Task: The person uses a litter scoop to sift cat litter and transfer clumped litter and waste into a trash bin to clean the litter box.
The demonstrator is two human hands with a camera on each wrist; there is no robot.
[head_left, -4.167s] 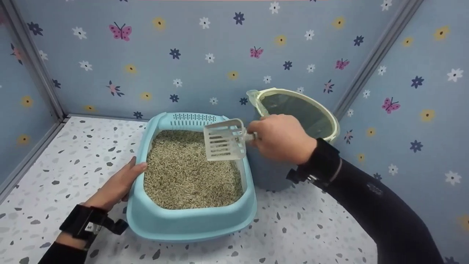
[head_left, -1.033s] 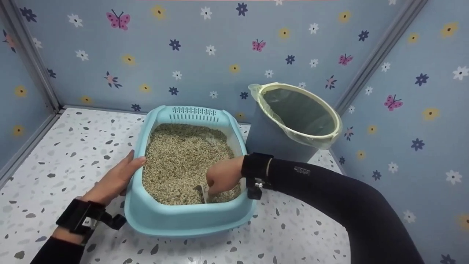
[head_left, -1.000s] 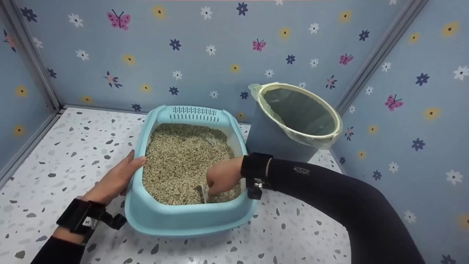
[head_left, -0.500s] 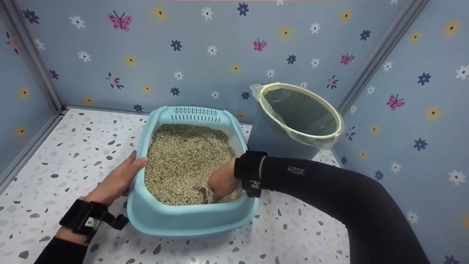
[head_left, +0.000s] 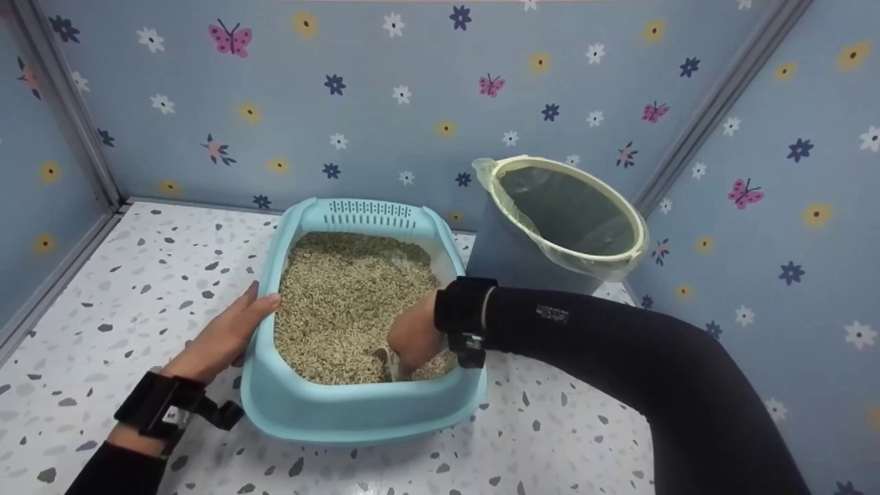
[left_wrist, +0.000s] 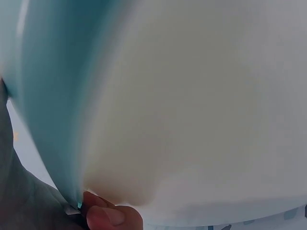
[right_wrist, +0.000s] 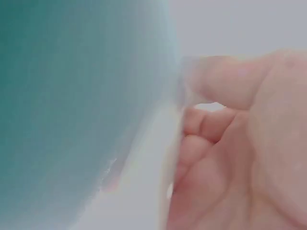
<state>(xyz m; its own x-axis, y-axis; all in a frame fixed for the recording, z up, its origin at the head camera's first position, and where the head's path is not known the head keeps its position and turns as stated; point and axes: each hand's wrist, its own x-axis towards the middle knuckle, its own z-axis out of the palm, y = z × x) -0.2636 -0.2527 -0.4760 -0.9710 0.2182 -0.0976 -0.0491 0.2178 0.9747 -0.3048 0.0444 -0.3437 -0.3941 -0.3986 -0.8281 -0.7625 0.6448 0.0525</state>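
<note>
In the head view, a light blue litter box (head_left: 357, 416) holds tan granular cat litter (head_left: 337, 302). My left hand (head_left: 223, 337) grips its left side, thumb on the rim; in the left wrist view its fingertips (left_wrist: 117, 218) curl against the underside. My right hand (head_left: 416, 337) is inside the box at the near right corner, low over the litter. It holds a pale litter scoop (head_left: 393, 364), whose blade is mostly buried or hidden by the hand. The right wrist view is blurred, with the right hand's curled fingers (right_wrist: 196, 139) beside a pale edge.
A grey-blue bin (head_left: 515, 254) with a cream rim and a translucent liner stands behind the box on the right. Flowered wall panels (head_left: 385, 110) enclose the back and sides. The speckled floor (head_left: 172, 247) extends left and in front.
Several seconds ago the right hand held the scoop in the air beside the bin; now it is down in the litter. Over the last second the right wrist shifts slightly. The left hand keeps its grip.
</note>
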